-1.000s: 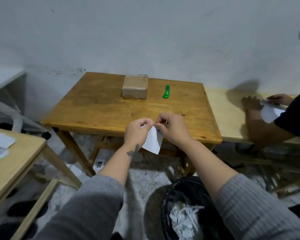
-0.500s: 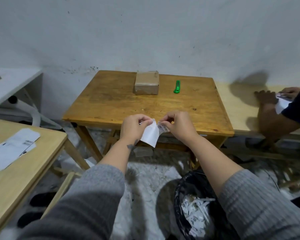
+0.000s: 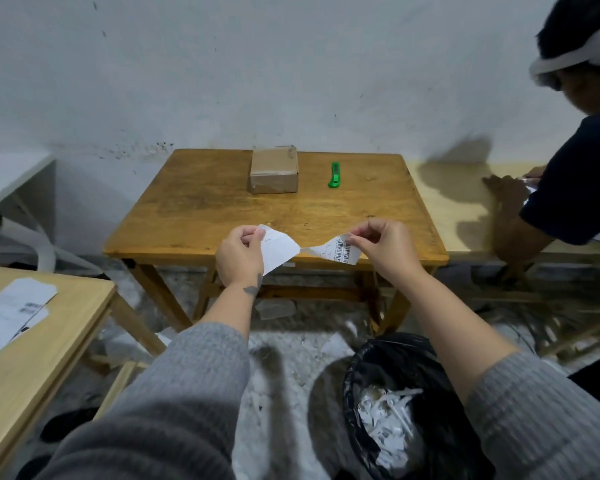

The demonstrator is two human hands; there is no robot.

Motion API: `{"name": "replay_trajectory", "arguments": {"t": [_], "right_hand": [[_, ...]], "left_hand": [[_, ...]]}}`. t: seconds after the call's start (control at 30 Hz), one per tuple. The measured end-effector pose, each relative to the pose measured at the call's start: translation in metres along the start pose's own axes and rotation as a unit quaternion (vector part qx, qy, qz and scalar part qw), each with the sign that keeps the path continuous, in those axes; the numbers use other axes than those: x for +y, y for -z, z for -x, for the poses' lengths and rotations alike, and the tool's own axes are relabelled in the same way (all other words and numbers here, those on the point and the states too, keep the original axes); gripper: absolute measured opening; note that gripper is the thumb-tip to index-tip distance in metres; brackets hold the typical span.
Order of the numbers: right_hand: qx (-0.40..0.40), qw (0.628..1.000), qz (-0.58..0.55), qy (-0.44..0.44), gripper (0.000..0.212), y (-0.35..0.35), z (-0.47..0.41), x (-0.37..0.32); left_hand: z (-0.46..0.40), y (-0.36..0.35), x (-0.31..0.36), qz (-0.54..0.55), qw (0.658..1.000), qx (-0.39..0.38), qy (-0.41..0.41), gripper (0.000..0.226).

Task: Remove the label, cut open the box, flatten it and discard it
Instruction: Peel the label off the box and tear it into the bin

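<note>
- The left hand [image 3: 239, 252] pinches the blank white half of the label [image 3: 279, 249] between thumb and fingertips; the right hand [image 3: 378, 245] pinches the barcode half the same way; both sets of fingers are clamped on the paper
- The label is torn nearly through; the two halves meet only at a thin neck at the centre, held in the air over the near edge of the wooden table [image 3: 205, 216]
- The cardboard box [image 3: 274, 169] sits closed at 12 o'clock on the table, well apart from the hands; the green cutter [image 3: 334, 174] lies just beside it, at its 3 o'clock
- A black-lined bin [image 3: 378, 368] holding torn paper scraps [image 3: 383, 431] stands on the floor at 5 o'clock
- Loose label sheets [image 3: 11, 306] lie on a second, paler table at 9 o'clock
- Another person [image 3: 575, 174] leans over a bench at 3 o'clock
</note>
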State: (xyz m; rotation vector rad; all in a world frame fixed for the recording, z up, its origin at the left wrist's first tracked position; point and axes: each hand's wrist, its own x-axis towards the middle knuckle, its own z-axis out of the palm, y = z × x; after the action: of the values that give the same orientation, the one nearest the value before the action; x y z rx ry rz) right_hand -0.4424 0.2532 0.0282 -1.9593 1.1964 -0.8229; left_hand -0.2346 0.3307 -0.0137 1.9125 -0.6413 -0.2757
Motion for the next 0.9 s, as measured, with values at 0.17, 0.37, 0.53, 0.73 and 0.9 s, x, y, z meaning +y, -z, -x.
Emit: {"name": "replay_trajectory", "arguments": {"t": [0.17,0.37,0.53,0.73,0.9], "right_hand": [[0.002,1.000,-0.019,-0.013,0.002,0.013,-0.001,0.001],[0.012,1.000,-0.014,-0.024,0.002,0.044,-0.006,0.009],[-0.032,0.999,-0.029,-0.026,0.004,0.040,-0.007,0.013],[-0.008,0.999,-0.021,-0.041,0.003,0.033,-0.012,0.030],[0.011,0.999,-0.007,-0.050,0.010,0.034,-0.016,0.046]], "left_hand": [[0.003,-0.014,0.001,0.005,1.000,0.002,0.003,0.013],[0.005,-0.019,0.001,0.004,0.999,0.023,0.031,0.016],[0.020,-0.052,0.017,0.098,0.985,-0.132,0.051,0.013],[0.045,-0.081,0.035,0.161,0.943,-0.286,0.064,0.012],[0.058,-0.091,0.042,0.177,0.920,-0.342,0.074,0.023]]}}
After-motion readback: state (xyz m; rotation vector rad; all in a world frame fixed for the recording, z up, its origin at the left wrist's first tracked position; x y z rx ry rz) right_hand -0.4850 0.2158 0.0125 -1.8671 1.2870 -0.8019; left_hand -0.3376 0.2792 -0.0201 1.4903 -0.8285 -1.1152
